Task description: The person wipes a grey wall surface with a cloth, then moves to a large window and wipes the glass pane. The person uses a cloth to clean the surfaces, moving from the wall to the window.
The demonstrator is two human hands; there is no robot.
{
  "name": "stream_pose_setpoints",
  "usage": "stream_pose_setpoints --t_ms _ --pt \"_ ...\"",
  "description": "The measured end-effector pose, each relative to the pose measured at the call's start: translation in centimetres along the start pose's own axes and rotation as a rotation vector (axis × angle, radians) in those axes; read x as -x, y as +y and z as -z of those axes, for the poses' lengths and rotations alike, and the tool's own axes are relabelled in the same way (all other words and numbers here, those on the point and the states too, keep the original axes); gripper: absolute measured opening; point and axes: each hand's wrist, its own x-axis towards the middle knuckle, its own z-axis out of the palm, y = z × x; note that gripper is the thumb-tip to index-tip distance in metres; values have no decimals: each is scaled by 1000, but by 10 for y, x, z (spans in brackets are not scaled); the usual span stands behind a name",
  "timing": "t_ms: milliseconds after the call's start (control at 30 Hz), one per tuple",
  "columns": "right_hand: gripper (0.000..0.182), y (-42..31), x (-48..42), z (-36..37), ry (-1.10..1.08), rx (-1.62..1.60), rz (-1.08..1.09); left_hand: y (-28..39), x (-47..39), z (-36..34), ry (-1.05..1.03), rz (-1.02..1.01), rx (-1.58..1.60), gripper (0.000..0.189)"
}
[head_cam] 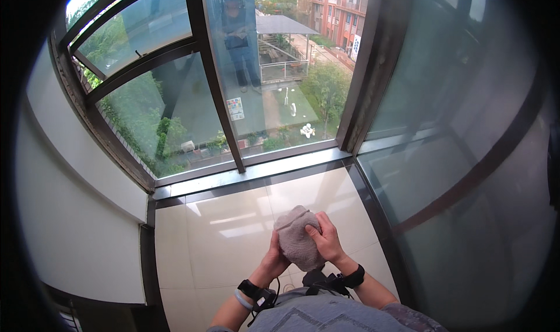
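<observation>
A folded grey-brown terry cloth [299, 242] is held in front of my waist, above the tiled floor. My left hand [274, 257] supports it along its left lower side, with most of the fingers hidden beneath the cloth. On the right edge, my right hand [326, 238] grips it, thumb lying on top and fingers curled round the far side. A fold line crosses the upper part of the cloth. Black straps with small devices sit on both wrists.
Tall framed window panes [288, 91] rise beyond the pale tile floor [227, 244]. An upper left sash [135, 34] is tilted outward. A glass partition [437, 192] stands to the right, and a white wall [87, 227] to the left. A metal sill [262, 170] runs under the window.
</observation>
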Motion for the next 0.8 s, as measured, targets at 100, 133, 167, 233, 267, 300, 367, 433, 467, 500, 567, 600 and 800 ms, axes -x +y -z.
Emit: stream_pose_setpoints --t_ms 100,133,167,233,267,300,367,433,467,500,567,600,800 --pt "40 54 -55 1 98 191 42 5 -54 24 -76 -15 -71 75" --pt "41 68 -73 2 112 137 3 8 -75 28 -101 -21 -111 71" --pt "43 80 -87 4 142 137 -17 13 -95 31 3 -15 -220 67" --pt "46 92 -124 10 203 131 -40 35 -137 23 212 -17 -447 59" --pt "53 104 -143 14 229 212 -43 38 -159 26 316 -44 -331 48" --pt "55 105 -166 25 251 236 24 47 -178 27 360 -45 -268 47" --pt "58 102 -208 48 297 280 157 68 -216 29 446 -46 -137 45" --pt "65 104 -253 81 154 36 114 95 -256 16 483 -142 -252 44" --pt "67 102 -273 98 40 -19 58 111 -274 7 469 -194 -346 44" --pt "69 105 -291 111 -73 -75 2 123 -293 2 453 -246 -441 45" --pt "85 137 -331 122 -331 -91 184 141 -326 -8 304 -290 -691 48" --pt "92 143 -343 120 -390 -336 60 141 -343 -9 292 -375 -737 50" --pt "102 175 -420 131 -429 -984 -187 212 -398 -17 151 -316 -1204 57"
